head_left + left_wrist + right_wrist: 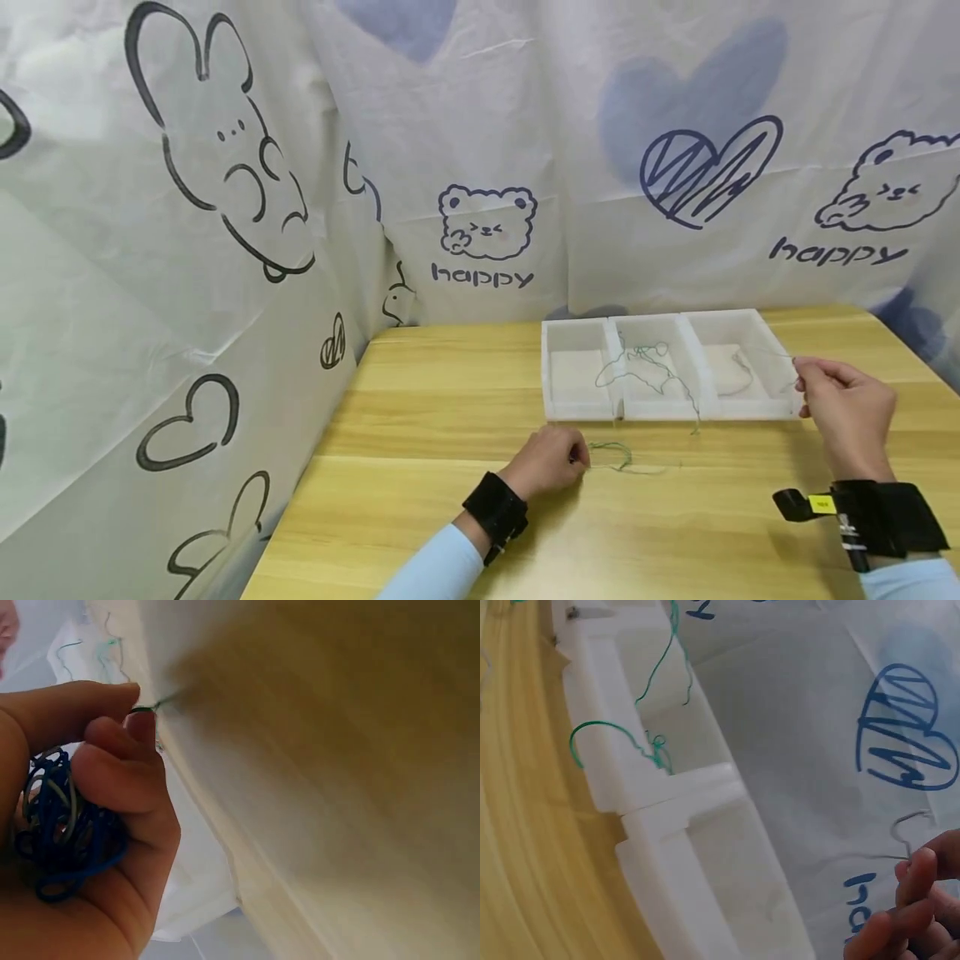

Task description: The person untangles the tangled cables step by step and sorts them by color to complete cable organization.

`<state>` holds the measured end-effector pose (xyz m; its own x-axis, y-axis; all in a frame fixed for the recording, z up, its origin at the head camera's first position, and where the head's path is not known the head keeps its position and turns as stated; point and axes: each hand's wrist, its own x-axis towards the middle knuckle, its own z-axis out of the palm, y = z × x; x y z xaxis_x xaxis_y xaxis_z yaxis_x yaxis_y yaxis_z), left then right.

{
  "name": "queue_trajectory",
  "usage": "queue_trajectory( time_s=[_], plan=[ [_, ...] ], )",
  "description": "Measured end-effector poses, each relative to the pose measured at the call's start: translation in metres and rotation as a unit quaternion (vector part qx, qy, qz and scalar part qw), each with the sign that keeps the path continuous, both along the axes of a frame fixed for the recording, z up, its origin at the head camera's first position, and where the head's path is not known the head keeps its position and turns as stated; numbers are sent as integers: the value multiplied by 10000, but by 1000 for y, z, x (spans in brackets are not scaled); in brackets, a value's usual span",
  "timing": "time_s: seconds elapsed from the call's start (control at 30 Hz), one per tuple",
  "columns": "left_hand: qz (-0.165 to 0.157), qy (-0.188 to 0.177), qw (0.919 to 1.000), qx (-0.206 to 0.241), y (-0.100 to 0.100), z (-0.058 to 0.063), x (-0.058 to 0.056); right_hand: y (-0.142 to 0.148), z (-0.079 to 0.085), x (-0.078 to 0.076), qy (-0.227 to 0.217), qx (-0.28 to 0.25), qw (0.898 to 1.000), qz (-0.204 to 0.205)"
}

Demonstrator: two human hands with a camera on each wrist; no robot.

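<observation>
In the head view my left hand [550, 460] rests low by the table, its fingertips pinching a thin green wire [628, 457] that loops out to the right. The left wrist view shows a tangled bundle of blue wire [64, 832], with some paler strands, held inside the curled fingers. My right hand [847, 404] is raised at the right end of a white three-compartment tray [776, 408]. Its thumb and fingers pinch a thin grey wire [885, 857], whose bent end sticks out. Green wires [652, 354] lie in the middle compartment, some hanging over its walls.
A faint reddish strand [742, 375] lies in the tray's right compartment. The wooden table [420, 383] meets patterned white cloth [487, 125] at the back and left. The tray stands near the back edge.
</observation>
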<state>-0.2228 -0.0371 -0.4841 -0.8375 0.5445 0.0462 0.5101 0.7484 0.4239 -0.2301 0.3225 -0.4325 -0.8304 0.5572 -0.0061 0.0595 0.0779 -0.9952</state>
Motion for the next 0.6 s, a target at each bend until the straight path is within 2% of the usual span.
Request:
queue_trajectory(
  time_s=[0.13,0.27,0.47,0.53,0.6],
  plan=[
    [-190,43,9997,136,-3,2,5,-1,-11,-5,-134,476,9977,458],
    [-293,-251,9968,705,-10,12,17,-7,-17,-11,-159,750,9937,813],
    [-547,-822,9780,1836,-26,37,42,-11,-22,-15,-149,905,9911,963],
    [-648,-819,9722,2094,-30,44,49,-12,-22,-16,-241,1094,9877,1092],
    [-756,-724,9666,2339,-34,50,56,-14,-23,-16,-382,1477,9794,1325]
  ],
)
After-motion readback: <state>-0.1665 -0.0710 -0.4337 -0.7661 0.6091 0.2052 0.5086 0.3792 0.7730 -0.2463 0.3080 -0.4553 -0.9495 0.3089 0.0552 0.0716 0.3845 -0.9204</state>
